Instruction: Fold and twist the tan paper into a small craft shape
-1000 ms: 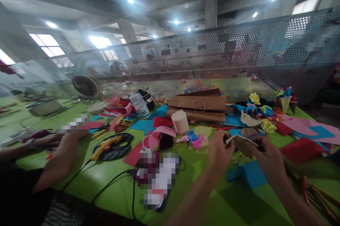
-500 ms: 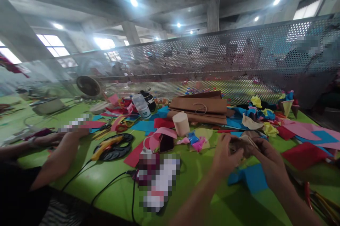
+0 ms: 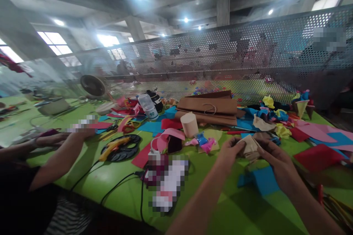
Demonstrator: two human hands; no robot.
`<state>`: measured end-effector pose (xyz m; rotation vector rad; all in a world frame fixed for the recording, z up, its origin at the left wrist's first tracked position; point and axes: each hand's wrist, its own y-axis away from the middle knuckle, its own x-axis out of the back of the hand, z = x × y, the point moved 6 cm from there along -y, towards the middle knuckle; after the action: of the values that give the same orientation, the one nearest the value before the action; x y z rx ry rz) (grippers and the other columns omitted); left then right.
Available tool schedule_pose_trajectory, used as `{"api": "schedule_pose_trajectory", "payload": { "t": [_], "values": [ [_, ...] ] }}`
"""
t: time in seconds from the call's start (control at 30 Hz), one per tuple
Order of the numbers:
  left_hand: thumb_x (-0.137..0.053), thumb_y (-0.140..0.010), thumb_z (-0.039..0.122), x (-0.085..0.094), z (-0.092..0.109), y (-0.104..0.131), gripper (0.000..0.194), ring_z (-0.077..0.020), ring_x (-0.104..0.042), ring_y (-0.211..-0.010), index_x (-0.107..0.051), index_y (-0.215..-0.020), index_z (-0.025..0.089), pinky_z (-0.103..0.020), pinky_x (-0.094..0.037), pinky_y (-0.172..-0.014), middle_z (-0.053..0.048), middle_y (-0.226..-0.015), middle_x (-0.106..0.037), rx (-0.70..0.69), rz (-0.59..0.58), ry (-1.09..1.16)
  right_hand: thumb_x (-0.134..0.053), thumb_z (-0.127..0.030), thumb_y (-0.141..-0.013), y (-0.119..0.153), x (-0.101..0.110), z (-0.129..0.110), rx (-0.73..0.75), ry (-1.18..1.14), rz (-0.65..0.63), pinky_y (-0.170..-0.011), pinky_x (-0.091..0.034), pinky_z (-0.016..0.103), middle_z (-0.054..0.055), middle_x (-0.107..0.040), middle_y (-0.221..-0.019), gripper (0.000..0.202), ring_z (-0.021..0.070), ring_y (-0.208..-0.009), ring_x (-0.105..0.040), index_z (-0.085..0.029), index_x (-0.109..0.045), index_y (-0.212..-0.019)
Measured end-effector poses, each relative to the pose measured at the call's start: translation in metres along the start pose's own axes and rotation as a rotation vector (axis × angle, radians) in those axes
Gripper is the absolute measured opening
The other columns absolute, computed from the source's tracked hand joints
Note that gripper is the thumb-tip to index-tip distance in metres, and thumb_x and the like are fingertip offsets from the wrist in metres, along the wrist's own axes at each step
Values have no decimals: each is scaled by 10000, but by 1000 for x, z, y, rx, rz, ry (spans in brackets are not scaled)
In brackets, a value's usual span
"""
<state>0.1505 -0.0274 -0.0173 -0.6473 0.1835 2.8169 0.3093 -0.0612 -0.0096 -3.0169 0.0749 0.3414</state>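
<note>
Pinches folded beige sheet [image 3: 250,147] between left hand [image 3: 232,150] and right hand [image 3: 275,155], nearer right edge of tabletop [image 3: 118,205]; seemingly folds it; probably calls next for even, two-sided pressure.

Teal "10", could be letters, on translucent cup [image 3: 148,107], left of frame center. White lettering on black container [image 3: 156,99] just behind it, too small to read. Phone [image 3: 171,183], lower center: screen pixelated, unreadable.

Left hand [image 3: 230,150] and right hand [image 3: 274,154] pinch a beige piece [image 3: 249,147] (folded, seemingly) over the green table [image 3: 124,203].
</note>
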Motion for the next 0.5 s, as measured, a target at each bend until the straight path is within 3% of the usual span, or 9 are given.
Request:
{"api": "schedule_pose_trajectory", "payload": {
  "t": [0.17, 0.27, 0.33, 0.43, 0.5],
  "values": [
    [-813, -768, 476, -2, -1, 1, 530, -163, -638, -815, -687, -1199, 194, -292, -534, -777, -48, -976, -696, -27, -32, -69, -932, -452, -712, 0, 0, 1, -19, 14, -13, -853, -584, 347, 73, -774, -1221, 519, 274, -1057, -706, -303, -775, -1184],
    [-703, -879, 484, -9, 10, 5, 395, -236, -649, -1044, -728, -1134, 183, -366, -528, -969, -103, -1129, -701, -165, -87, -279, -947, -470, -680, 0, 4, -1, -1, 32, 51, -804, -571, 316, 60, -795, -1054, 453, 243, -950, -703, -275, -800, -1061],
    [-614, -947, 521, -20, 20, 12, 413, -283, -607, -1210, -746, -1132, 176, -402, -473, -1090, -127, -1230, -695, -245, -209, -406, -943, -485, -679, 0, 7, -3, 11, 30, 92, -752, -558, 297, 45, -785, -954, 406, 218, -867, -688, -261, -799, -985],
    [-706, -895, 549, -35, 25, 24, 570, -314, -604, -1254, -673, -1327, 179, -412, -479, -1091, -128, -1314, -685, -244, -420, -476, -926, -497, -697, 2, 5, -5, -10, -29, 87, -673, -532, 283, 30, -754, -854, 360, 195, -774, -661, -247, -780, -910],
    [-826, -789, 542, -36, 20, 26, 680, -318, -645, -1177, -663, -1329, 162, -403, -518, -1025, -124, -1255, -711, -156, -440, -507, -909, -493, -721, 3, 2, -3, -43, -71, 58, -617, -507, 272, 14, -720, -791, 325, 174, -705, -631, -239, -760, -860]
  ]
}}
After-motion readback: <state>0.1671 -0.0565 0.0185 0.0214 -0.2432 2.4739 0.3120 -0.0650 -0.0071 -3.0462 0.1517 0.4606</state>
